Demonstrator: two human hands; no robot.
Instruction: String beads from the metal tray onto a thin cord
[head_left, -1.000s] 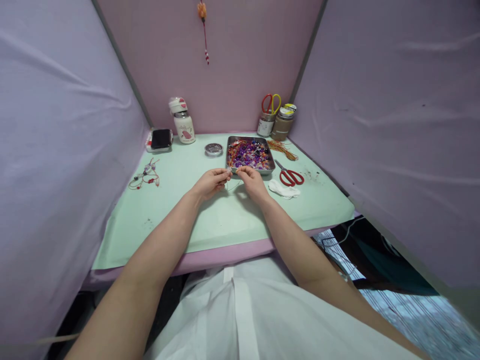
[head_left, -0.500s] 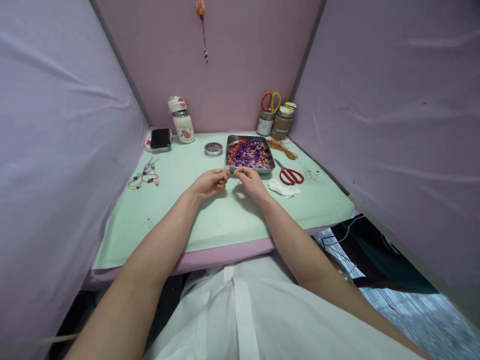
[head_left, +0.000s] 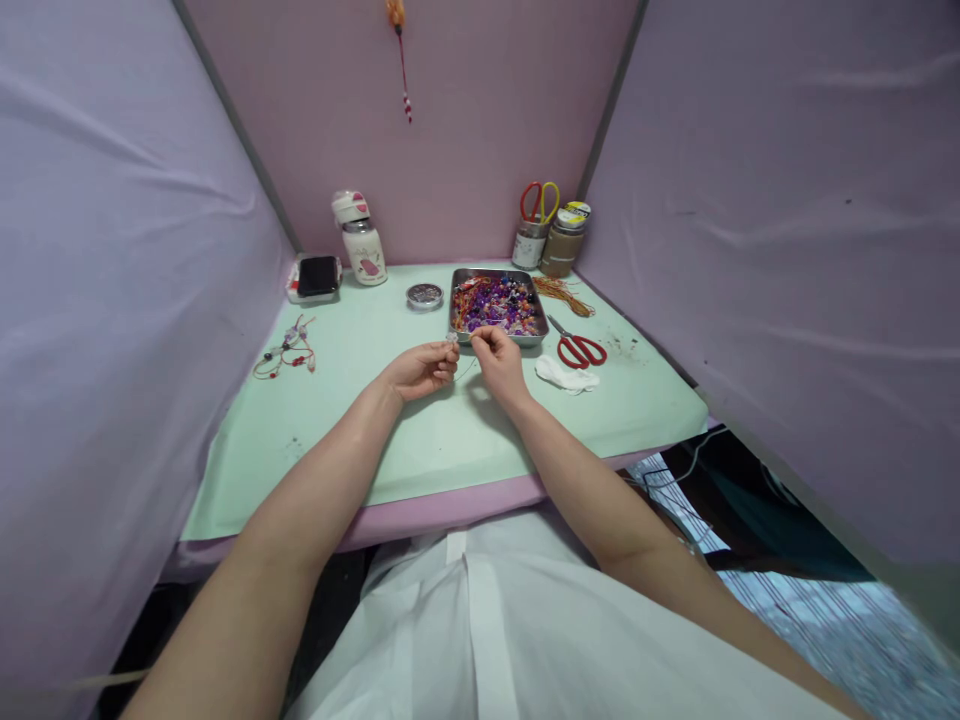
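Note:
Between the thumb and fingertips of my left hand [head_left: 422,371] is a small pale, clear bead [head_left: 451,338], perhaps flower-shaped. My right hand [head_left: 499,364] is closed in a pinch just to its right, a small gap apart from the left. A thin cord [head_left: 466,371] runs below and between the two hands; the right fingertips appear to grip it. Both hands are at the near edge of a metal tray [head_left: 532,341] full of purple, orange and dark beads [head_left: 499,302].
Right of the tray lie red-handled scissors [head_left: 581,350], a white cloth [head_left: 566,376] and orange cords [head_left: 566,295]. A round container [head_left: 424,295], bottle [head_left: 364,245] and phone [head_left: 318,275] stand further left, with beaded bracelets [head_left: 289,350] nearer. Jars [head_left: 564,248] stand behind.
My right hand has shifted slightly up and left, and the cord between the hands shows more clearly. The left hand stays about in place. The view has shifted slightly.

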